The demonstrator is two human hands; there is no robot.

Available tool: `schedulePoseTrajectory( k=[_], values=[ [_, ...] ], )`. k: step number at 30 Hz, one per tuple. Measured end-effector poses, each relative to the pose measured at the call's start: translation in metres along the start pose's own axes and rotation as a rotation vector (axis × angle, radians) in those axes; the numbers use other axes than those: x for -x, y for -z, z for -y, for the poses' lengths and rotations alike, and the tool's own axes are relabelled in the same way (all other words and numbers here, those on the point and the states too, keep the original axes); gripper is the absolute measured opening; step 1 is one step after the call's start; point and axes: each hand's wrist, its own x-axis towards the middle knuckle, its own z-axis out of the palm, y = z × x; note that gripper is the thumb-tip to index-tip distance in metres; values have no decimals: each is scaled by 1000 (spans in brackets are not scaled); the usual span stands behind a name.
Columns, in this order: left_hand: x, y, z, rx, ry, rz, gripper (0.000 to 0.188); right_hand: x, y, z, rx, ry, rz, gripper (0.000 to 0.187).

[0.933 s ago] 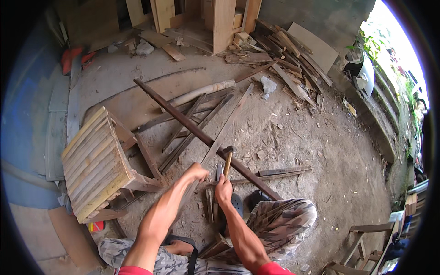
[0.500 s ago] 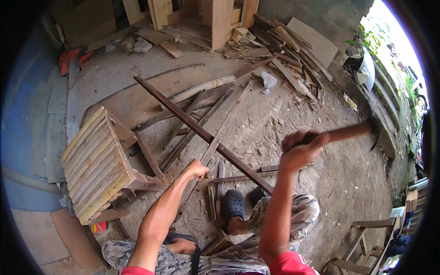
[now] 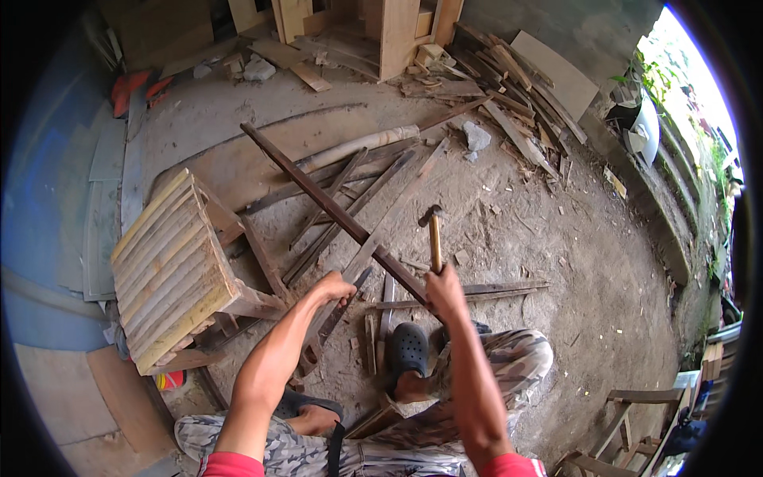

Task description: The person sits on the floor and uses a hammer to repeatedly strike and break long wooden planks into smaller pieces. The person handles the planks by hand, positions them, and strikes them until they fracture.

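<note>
Head view — gripping a hammer [image 3: 435,240] in the right hand's [image 3: 446,291] closed fingers, steadying a plank [image 3: 363,257] across a dark beam [image 3: 318,192] with the left hand's [image 3: 333,288] curled fingers — seemingly partway, pieces crossed but impossible to tell whether fastened.

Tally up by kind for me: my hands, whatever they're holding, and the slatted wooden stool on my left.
Hands: 2, the left hand and the right hand
Hammer: 1, in the right hand
Plank: 1, in the left hand
Slatted wooden stool: 1
Total: 5
</note>
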Motion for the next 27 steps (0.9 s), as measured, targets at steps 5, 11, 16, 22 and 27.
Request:
schedulePoseTrajectory(
  k=[5, 11, 16, 22, 27],
  values=[
    [9, 11, -14, -9, 61, 14, 29, -22, 82, 68, 468, -12, 437, 25],
    [12, 16, -16, -143, 70, -70, 51, -51, 78, 59, 622, 88, 625, 22],
    [10, 13, -7, -455, 51, -312, 65, -71, 69, 57, 607, 234, 520, 25],
    [12, 18, 9, -595, 38, -378, 58, -78, 65, 75, 192, 290, 537, 22],
    [25, 1, -12, -446, 70, -183, 51, -96, 48, 71, 222, 419, 393, 36]
  ],
)
